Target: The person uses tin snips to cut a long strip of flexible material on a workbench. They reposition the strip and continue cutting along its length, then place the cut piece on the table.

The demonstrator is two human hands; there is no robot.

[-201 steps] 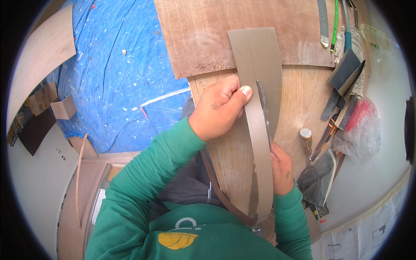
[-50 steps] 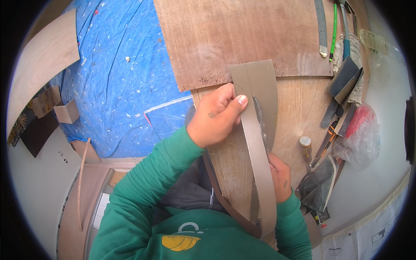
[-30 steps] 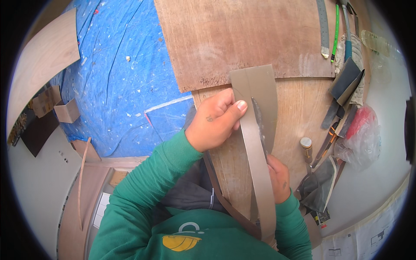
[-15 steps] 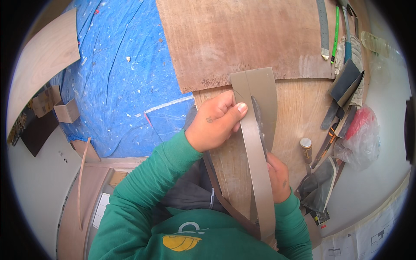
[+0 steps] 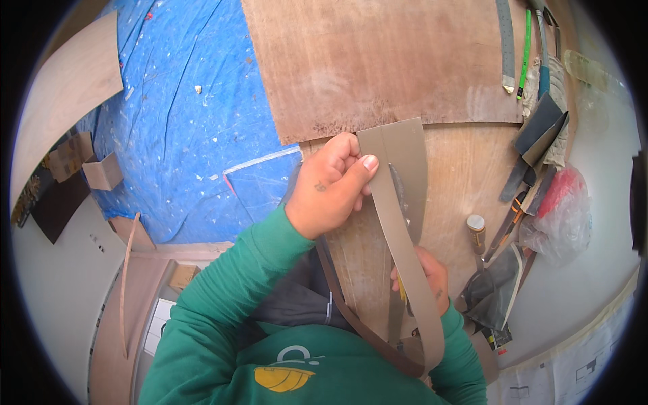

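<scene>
My left hand (image 5: 329, 185) pinches the upper left edge of a taupe laminate sheet (image 5: 410, 152) between thumb and fingers. A long narrow strip (image 5: 399, 233) of the same material runs from that pinch toward my body and curls near my shirt. A lengthwise slit parts the strip from the wider piece on its right. Partly behind the strip, my right hand (image 5: 433, 270) is closed around a slim tool with a yellow part (image 5: 402, 287); the strip hides most of it, so its kind is unclear. Under all this lies a pale wooden board (image 5: 466, 175).
A larger brown plywood panel (image 5: 378, 61) lies beyond. On the right are a metal ruler (image 5: 506, 47), a green pencil (image 5: 524, 57), a hammer (image 5: 543, 67), a small bottle (image 5: 476, 233) and a plastic bag (image 5: 560, 223). Blue sheeting (image 5: 182, 128) covers the floor at left.
The laminate sheet has shifted slightly toward me. Its narrow strip bows farther right at the near end, and the yellow part by my right hand has come into sight.
</scene>
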